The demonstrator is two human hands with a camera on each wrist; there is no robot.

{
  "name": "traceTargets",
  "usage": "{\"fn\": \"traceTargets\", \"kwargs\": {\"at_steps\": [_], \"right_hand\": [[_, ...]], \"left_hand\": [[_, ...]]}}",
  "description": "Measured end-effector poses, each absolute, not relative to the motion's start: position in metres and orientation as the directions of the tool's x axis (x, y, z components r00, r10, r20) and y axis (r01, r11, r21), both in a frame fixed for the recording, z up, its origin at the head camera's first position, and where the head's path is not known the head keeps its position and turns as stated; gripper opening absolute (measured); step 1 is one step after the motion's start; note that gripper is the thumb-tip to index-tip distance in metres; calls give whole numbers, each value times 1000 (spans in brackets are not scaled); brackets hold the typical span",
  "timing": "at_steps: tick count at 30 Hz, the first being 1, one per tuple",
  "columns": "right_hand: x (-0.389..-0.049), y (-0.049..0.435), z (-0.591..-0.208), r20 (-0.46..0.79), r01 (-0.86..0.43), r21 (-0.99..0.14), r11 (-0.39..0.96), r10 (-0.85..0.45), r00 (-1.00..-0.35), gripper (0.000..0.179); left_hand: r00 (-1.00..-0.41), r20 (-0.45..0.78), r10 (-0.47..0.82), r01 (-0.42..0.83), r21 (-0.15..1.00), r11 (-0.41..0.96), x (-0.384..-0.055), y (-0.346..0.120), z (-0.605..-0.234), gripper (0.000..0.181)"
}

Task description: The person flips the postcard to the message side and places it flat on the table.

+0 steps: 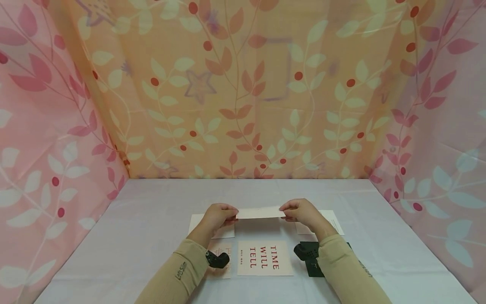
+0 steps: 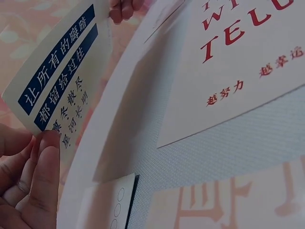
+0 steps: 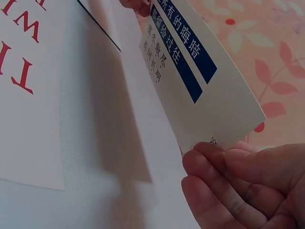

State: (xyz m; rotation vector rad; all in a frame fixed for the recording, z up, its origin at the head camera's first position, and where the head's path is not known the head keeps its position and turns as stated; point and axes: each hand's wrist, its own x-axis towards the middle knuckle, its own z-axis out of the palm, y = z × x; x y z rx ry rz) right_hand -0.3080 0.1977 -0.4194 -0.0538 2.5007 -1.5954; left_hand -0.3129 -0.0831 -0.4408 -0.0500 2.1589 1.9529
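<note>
Over the table (image 1: 152,207), hands (image 1: 220,214) (image 1: 302,212) pinch a card (image 1: 260,213) between them

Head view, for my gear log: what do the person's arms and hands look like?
The left sleeve and right sleeve are tan with dark lettering. A black device sits at each sleeve's end. The left hand and right hand are bare.

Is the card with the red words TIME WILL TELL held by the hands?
No, the TIME WILL TELL card lies on the white table, while the left hand and right hand pinch a raised card.
</note>
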Motion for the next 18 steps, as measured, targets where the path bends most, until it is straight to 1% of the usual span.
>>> {"fn": "traceTargets", "kwargs": {"at_steps": [8,12,18], "right_hand": [[-308,198,-420,-134,73,-910,408,-124,-983,13],[-308,198,-422,-119,56,-916,396,-136,-983,14],[-308,197,-426,-107,39,-917,396,-152,-983,13]], "left_hand": [[-976,-185,117,-170,978,122,-313,-83,-442,12],[-976,-186,110,-172,977,128,-314,-83,-443,12],[-977,-193,88,-180,975,130,-315,-82,-443,18]]}}
